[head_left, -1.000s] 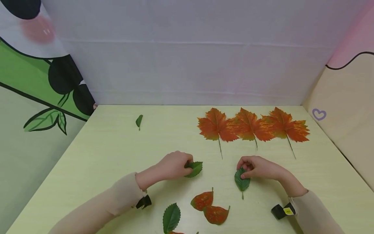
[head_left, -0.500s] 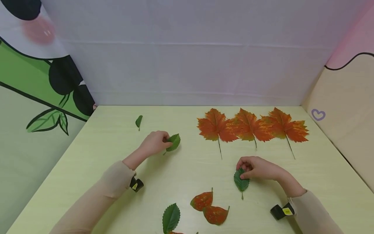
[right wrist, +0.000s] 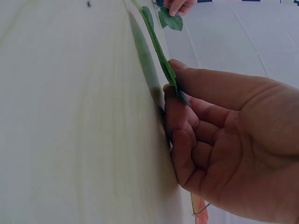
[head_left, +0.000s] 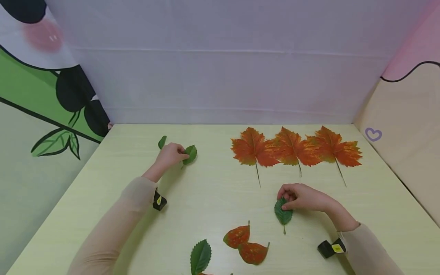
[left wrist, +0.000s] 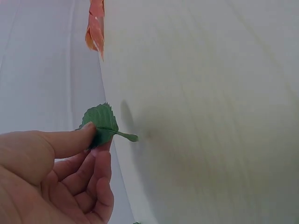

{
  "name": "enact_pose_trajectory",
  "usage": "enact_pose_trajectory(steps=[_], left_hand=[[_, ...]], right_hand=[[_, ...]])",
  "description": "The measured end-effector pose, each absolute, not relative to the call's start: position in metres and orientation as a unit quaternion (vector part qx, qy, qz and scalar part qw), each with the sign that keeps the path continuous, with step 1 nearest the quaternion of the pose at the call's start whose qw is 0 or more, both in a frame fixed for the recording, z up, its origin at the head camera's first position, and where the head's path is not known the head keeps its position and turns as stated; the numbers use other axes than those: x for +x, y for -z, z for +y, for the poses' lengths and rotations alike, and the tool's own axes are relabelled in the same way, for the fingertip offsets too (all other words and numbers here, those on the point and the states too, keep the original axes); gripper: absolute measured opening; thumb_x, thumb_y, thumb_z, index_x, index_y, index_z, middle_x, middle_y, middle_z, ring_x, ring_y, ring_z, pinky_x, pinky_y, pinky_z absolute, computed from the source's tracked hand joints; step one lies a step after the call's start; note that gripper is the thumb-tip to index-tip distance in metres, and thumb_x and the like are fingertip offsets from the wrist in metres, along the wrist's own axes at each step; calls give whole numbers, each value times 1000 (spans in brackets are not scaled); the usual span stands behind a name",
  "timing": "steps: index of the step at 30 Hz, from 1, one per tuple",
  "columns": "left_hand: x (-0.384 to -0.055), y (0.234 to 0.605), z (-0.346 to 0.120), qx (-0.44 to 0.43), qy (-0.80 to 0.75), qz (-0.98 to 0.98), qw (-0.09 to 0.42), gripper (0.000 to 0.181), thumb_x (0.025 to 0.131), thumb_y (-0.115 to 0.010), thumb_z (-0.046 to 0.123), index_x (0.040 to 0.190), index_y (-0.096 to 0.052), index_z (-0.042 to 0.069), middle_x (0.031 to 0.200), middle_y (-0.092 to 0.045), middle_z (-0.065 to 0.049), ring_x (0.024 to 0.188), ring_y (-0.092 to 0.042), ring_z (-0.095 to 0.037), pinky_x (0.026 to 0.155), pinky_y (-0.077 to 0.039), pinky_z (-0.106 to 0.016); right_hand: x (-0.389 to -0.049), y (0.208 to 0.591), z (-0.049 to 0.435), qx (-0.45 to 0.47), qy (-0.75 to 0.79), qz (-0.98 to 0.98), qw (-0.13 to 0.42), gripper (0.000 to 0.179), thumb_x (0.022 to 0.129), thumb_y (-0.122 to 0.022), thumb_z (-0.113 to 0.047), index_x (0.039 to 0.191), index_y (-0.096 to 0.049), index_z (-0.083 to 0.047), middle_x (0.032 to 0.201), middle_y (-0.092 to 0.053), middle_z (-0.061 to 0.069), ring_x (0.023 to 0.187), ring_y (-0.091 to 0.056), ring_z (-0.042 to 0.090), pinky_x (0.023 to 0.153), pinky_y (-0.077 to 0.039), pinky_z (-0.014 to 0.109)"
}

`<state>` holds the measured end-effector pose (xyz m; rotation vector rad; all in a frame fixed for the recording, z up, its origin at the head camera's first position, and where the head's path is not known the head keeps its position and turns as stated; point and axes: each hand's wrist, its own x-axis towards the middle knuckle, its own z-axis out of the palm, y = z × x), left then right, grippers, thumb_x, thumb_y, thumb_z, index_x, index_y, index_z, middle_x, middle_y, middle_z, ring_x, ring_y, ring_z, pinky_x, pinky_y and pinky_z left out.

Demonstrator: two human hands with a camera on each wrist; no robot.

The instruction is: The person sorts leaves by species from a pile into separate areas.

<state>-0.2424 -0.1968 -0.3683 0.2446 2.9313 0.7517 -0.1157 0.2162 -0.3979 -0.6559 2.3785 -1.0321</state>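
My left hand [head_left: 169, 154] pinches a green leaf [head_left: 190, 154] between thumb and fingers, over the far left of the table. In the left wrist view the leaf [left wrist: 103, 119] stands off the table, its short stem pointing right. Just behind this hand lies a small green leaf [head_left: 162, 142], partly covered by it. My right hand [head_left: 302, 197] pinches a darker green leaf [head_left: 283, 214] by its upper end, low over the right of the table with the stem toward me. Thumb and forefinger grip this leaf [right wrist: 161, 53] in the right wrist view.
Three orange maple leaves [head_left: 254, 147] lie in an overlapping row at the back right. Two red-brown leaves [head_left: 253, 253] touch near the front middle. Left of them is a green leaf [head_left: 201, 256], with another reddish leaf cut off below. A pale cloth wall [head_left: 233, 88] bounds the table's back.
My left hand has carried its green leaf from the table's middle leftward and back, close to the small leaf there. The right hand has stayed in place with its leaf.
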Motion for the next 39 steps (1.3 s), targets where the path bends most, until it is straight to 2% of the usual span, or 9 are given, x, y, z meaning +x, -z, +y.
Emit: enact_pose_trajectory(steps=[6,12,17,23,25,31,39], left_hand=[[-257,371,-206,27,-262,964,39,31,86,-61,27,102,-63,0,104,-63,-16,82,-55,-22,71,-43,-33],[-271,371,-214,-23,-243,969,44,33,86,-60,32,102,-64,4,109,-63,-14,81,-56,-22,60,-42,-28],[-282,366,-218,-69,-236,969,31,30,85,-61,32,99,-65,5,104,-64,-14,78,-58,-22,56,-42,-28],[-288,366,-227,-105,-222,969,33,31,85,-61,31,98,-64,3,106,-63,-16,87,-60,-27,60,-44,-31],[-292,369,-229,-109,-212,971,36,35,85,-61,32,103,-63,2,109,-62,-18,90,-60,-30,61,-45,-33],[-299,376,-231,-121,-184,975,27,42,85,-61,32,105,-58,-4,102,-62,-22,85,-60,-32,62,-47,-37],[-300,378,-227,-138,-156,978,14,40,87,-59,34,102,-59,-4,99,-63,-20,87,-61,-31,69,-47,-38]], right_hand=[[-115,399,217,-234,377,866,230,21,81,-67,-18,96,-58,-7,74,-46,-1,68,-43,8,59,-36,21],[-116,399,217,-231,379,866,229,21,81,-68,-18,96,-58,-7,74,-46,-1,68,-43,8,59,-37,21],[-116,399,217,-230,380,867,228,21,81,-67,-18,97,-58,-7,74,-45,0,68,-43,9,59,-37,22],[-116,400,216,-228,385,863,233,21,82,-67,-18,97,-58,-7,74,-46,0,68,-43,9,60,-37,21],[-116,400,216,-228,385,864,233,21,81,-67,-18,97,-58,-7,74,-45,0,68,-43,9,59,-37,21],[-117,399,215,-226,378,867,231,21,81,-68,-18,96,-58,-8,73,-45,-1,68,-43,9,59,-37,21],[-117,400,216,-221,372,872,231,21,81,-68,-19,96,-58,-8,73,-46,-1,68,-43,10,59,-37,21]])
